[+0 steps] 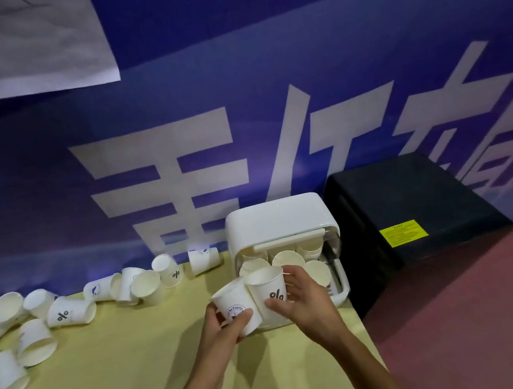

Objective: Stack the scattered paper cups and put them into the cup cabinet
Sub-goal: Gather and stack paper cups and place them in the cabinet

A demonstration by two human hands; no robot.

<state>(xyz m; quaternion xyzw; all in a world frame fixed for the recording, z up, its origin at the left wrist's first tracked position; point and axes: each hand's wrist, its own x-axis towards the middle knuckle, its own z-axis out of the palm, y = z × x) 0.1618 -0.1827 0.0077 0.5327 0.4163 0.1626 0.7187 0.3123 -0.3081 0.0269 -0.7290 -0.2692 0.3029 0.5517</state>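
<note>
My left hand (226, 327) grips a white paper cup (233, 301) with round printed text, tilted to the left. My right hand (304, 300) grips a second white cup (267, 287) marked with a percent sign, held upright right beside the first. Both cups hover just in front of the white cup cabinet (277, 221), whose clear front is open and shows several cups (286, 259) inside. Several more cups (70, 313) lie scattered on the yellow table (110, 382) to the left.
A black box (416, 203) with a yellow label stands on the floor right of the cabinet. A blue banner with large white characters (179, 179) hangs behind the table. The table's right edge runs just past the cabinet, with reddish floor (482, 310) beyond.
</note>
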